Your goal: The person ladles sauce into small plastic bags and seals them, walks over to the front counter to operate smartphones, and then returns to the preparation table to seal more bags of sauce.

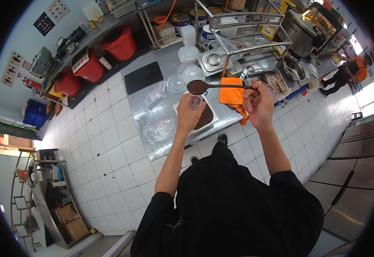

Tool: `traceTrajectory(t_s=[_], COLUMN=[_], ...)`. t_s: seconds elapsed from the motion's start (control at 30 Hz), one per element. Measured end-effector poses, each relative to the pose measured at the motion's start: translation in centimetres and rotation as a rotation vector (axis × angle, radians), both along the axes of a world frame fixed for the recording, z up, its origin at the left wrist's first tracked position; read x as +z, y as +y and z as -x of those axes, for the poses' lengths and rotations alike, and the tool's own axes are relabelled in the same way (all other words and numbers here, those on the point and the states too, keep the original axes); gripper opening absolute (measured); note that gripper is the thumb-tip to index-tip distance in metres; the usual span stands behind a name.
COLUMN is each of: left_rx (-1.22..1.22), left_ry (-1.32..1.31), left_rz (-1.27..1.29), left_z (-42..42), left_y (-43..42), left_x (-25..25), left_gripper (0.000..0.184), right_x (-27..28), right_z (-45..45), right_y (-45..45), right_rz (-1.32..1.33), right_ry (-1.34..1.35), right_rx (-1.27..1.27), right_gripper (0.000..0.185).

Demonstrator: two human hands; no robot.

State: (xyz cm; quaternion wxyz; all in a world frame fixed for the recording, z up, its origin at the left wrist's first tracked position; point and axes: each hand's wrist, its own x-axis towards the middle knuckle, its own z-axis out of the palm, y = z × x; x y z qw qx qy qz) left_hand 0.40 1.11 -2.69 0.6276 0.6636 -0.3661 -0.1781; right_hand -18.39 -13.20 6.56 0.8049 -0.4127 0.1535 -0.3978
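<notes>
My left hand point(190, 115) is closed around a small clear plastic cup point(195, 101), held above a metal pan point(215, 122) of dark brown sauce point(205, 118). In my right hand point(259, 105) is the handle of a black ladle point(197, 87). Its bowl carries brown sauce and hangs just above and beyond the cup. An orange cloth point(231, 91) lies on the steel table under the ladle's handle. Part of the pan is hidden behind my left hand.
Clear round lids point(176, 84) and a black flat tablet-like slab point(143, 78) lie on the steel table point(142, 115). Plastic bags point(159, 129) rest near its left edge. A tray of wrapped packets point(274, 85) stands right. Another person point(354, 70) is at far right.
</notes>
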Motion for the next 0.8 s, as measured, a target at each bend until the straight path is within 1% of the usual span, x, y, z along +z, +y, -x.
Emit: traceTrajectory(t_s=[0.1, 0.23, 0.5, 0.6, 0.8], left_rx=[0.012, -0.005, -0.019, -0.029, -0.027], left_ry=[0.095, 0.086, 0.17, 0.258, 0.241], left_rz=[0.116, 0.149, 0.218, 0.207, 0.158], left_z=[0.4, 0.3, 0.3, 0.6, -0.1], left_y=[0.0, 0.4, 1.0, 1.4, 1.6], left_x=[1.5, 2.7, 3.1, 4.2, 4.5], left_gripper=[0.03, 0.031, 0.028, 0.027, 0.026], right_x=[0.4, 0.9, 1.6, 1.8, 2.2], right_z=[0.2, 0.5, 0.5, 0.5, 0.8], right_y=[0.5, 1.2, 2.4, 2.6, 3.1], right_rz=[0.09, 0.209, 0.391, 0.459, 0.657], right_ry=[-0.036, -0.06, -0.07, -0.066, -0.043], right_rx=[0.02, 0.03, 0.0, 0.005, -0.009], right_gripper=[0.024, 0.031, 0.032, 0.033, 0.034])
